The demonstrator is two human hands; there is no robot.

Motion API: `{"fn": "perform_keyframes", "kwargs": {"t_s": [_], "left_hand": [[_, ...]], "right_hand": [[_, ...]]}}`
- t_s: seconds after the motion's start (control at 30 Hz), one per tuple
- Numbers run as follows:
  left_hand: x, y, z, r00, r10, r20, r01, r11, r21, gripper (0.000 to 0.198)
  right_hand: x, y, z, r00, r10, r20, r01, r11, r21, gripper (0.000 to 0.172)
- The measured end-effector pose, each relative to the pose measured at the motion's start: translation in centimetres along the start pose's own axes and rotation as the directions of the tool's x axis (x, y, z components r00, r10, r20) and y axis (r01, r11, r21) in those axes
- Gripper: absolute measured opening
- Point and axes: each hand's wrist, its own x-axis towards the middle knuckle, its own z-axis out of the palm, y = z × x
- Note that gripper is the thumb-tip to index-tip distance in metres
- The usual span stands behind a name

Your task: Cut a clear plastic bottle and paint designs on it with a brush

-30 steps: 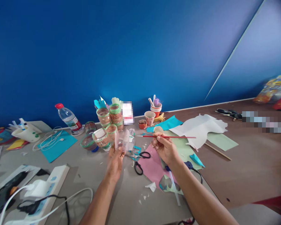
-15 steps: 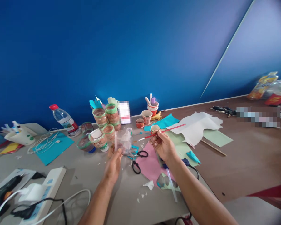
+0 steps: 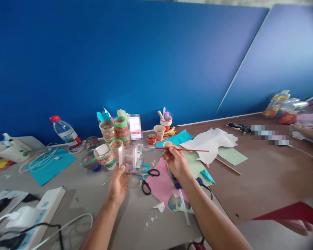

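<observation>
My left hand (image 3: 119,184) grips a clear plastic container (image 3: 129,159), a cut bottle piece by its look, with a whitish strip on its left side. Between the fingers of my right hand (image 3: 177,162) is a thin red paintbrush (image 3: 194,150), held almost level. Its bristle end points left toward the container, apart from it. Behind the right fingers stands a small paper cup (image 3: 167,143), partly covered. Black-handled scissors (image 3: 146,187) lie on the table between my hands, beside pink paper (image 3: 158,178). Decorated cups (image 3: 104,158) stand grouped just left of the container.
A water bottle (image 3: 66,133), a pen holder (image 3: 9,152) and a power strip (image 3: 48,208) occupy the left. Blue paper (image 3: 48,168) lies under white earphones. White paper (image 3: 211,140) and a wooden stick (image 3: 228,166) lie right. Another person's hand (image 3: 311,130) shows far right.
The paintbrush has swung from a slant to nearly level, its bristle end rising. The container has turned slightly in my left hand. The whole view has shifted a little.
</observation>
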Motion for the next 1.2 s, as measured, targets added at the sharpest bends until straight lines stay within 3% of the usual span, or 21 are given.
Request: {"fn": "perform_keyframes", "kwargs": {"t_s": [0.1,0.33,0.7,0.87,0.97,1.2], "left_hand": [[-0.1,0.1,0.4,1.000,-0.013,0.011,0.013,1.000,-0.002,0.031],[-0.1,0.1,0.1,0.998,-0.044,0.044,0.044,0.999,0.000,0.036],[-0.1,0.5,-0.1,0.997,-0.028,0.065,0.026,0.999,0.027,0.035],[0.1,0.5,-0.3,0.999,-0.034,0.032,0.034,0.999,-0.010,0.032],[0.2,0.6,-0.4,0.996,-0.051,0.074,0.055,0.997,-0.052,0.030],[0.5,0.7,-0.5,0.991,-0.106,0.081,0.108,0.994,-0.025,0.030]], "right_hand": [[0.2,0.3,0.0,0.997,-0.078,-0.016,0.077,0.995,-0.066,0.015],[0.6,1.5,-0.2,0.991,-0.119,-0.068,0.103,0.975,-0.198,0.032],[-0.2,1.0,1.4,0.982,-0.177,-0.063,0.160,0.964,-0.213,0.023],[-0.7,-0.6,2.0,0.985,-0.170,-0.042,0.151,0.946,-0.286,0.020],[-0.5,-2.1,2.0,0.979,-0.202,-0.042,0.179,0.933,-0.311,0.023],[1.5,-4.3,2.0,0.966,-0.257,-0.042,0.205,0.849,-0.487,0.030]]}}
